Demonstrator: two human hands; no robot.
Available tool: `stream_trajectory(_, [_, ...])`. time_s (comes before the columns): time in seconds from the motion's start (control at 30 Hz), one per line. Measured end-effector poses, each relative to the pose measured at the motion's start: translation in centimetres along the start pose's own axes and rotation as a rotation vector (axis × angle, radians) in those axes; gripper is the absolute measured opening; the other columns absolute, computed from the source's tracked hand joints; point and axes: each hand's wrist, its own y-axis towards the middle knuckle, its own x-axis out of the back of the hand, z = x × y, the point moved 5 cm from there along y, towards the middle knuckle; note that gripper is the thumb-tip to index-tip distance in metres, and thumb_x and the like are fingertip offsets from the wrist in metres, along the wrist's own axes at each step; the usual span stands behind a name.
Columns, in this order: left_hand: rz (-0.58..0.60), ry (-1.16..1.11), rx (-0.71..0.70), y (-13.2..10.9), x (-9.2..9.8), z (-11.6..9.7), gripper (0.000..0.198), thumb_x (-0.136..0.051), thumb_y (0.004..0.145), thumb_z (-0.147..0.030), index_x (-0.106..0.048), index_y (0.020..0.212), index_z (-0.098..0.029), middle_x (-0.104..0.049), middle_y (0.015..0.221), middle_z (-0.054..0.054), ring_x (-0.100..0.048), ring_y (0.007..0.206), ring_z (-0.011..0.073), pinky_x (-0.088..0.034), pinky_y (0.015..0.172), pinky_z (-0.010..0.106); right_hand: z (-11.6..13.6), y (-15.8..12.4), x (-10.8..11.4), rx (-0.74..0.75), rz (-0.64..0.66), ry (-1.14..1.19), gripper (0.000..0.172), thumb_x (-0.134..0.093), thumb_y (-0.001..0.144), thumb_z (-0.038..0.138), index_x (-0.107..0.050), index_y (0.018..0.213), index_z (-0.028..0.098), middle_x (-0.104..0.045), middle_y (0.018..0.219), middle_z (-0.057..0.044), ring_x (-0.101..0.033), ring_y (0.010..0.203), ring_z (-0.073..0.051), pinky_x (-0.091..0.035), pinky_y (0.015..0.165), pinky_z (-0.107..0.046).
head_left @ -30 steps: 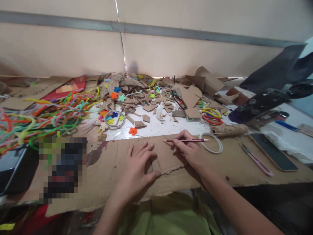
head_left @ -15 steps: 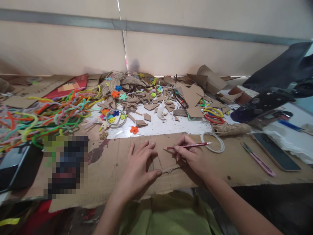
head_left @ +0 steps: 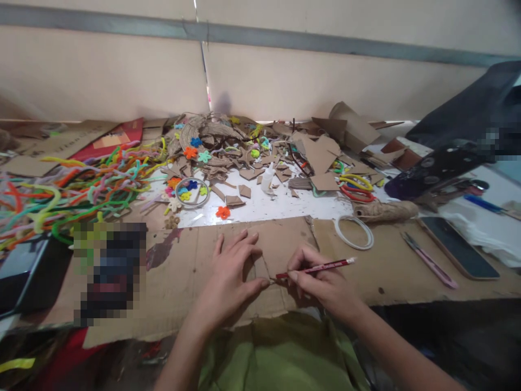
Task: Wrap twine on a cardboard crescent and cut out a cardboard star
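A large brown cardboard sheet (head_left: 191, 266) lies along the near edge of the table. My left hand (head_left: 230, 277) rests flat on it with the fingers spread, pressing a small cardboard piece (head_left: 260, 267) down. My right hand (head_left: 321, 282) is closed round a red pencil (head_left: 315, 268). The pencil's tip touches the sheet just beside my left thumb, at the small piece's near edge.
A heap of coloured pipe cleaners (head_left: 69, 190) fills the left. Cardboard scraps, felt flowers and a small glue bottle (head_left: 266, 179) clutter the back. A white ring (head_left: 353, 232), a twine roll (head_left: 382, 210), a pink tool (head_left: 427, 260) and a phone (head_left: 458, 248) lie at the right.
My right hand has drawn the pencil toward me, from the far side of the small piece to its near edge by my left thumb. The left hand has stayed in place.
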Motion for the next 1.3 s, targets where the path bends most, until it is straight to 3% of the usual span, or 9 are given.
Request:
stream_trajectory(0.07, [0.000,0.000,0.004,0.0,0.0,-0.1,0.034,-0.080,0.082,-0.028,-0.063,0.112,-0.026,-0.055,0.157,0.008,-0.037,0.154,0.0315,-0.008,0.127,0.067,0.6,0.3,0.7,0.048,-0.054,0.021,0.016,-0.067,0.091,0.032,-0.059,0.083,0.022,-0.063,0.065,0.002,-0.055,0.051,-0.013,-0.041,0.048,-0.024])
stream_trajectory(0.23, [-0.005,0.005,0.003,-0.1,0.1,0.0,0.036,-0.080,0.082,-0.028,-0.065,0.114,-0.027,-0.055,0.157,0.008,-0.037,0.154,0.0323,-0.008,0.127,0.068,2.4,2.8,4.3,0.239,-0.341,0.015,0.006,-0.069,0.092,0.027,-0.065,0.090,0.023,-0.069,0.080,0.001,-0.063,0.067,-0.014,-0.050,0.060,-0.025])
stream_trajectory(0.47, [0.011,0.009,-0.007,0.0,-0.1,0.3,0.048,-0.078,0.083,-0.025,-0.065,0.129,-0.029,-0.052,0.159,0.008,-0.037,0.154,0.0312,-0.006,0.127,0.069,1.6,6.2,4.9,0.213,-0.275,-0.080,0.016,-0.072,0.090,0.033,-0.060,0.085,0.023,-0.070,0.071,0.001,-0.066,0.065,-0.018,-0.048,0.064,-0.030])
stream_trajectory(0.77, [0.010,0.004,0.003,0.0,0.0,0.2,0.047,-0.077,0.084,-0.027,-0.066,0.129,-0.030,-0.053,0.159,0.007,-0.038,0.153,0.0314,-0.007,0.127,0.068,2.3,6.0,3.8,0.137,-0.258,-0.171,0.020,-0.066,0.093,0.036,-0.057,0.083,0.023,-0.070,0.073,0.000,-0.067,0.068,-0.018,-0.047,0.068,-0.032])
stream_trajectory(1.3, [0.005,0.003,-0.006,-0.1,0.0,0.3,0.048,-0.078,0.083,-0.027,-0.066,0.129,-0.031,-0.052,0.159,0.007,-0.038,0.153,0.0321,-0.007,0.127,0.069,2.8,6.1,3.7,0.106,-0.250,-0.241,0.016,-0.065,0.090,0.035,-0.058,0.082,0.023,-0.068,0.073,0.001,-0.065,0.070,-0.019,-0.045,0.069,-0.032])
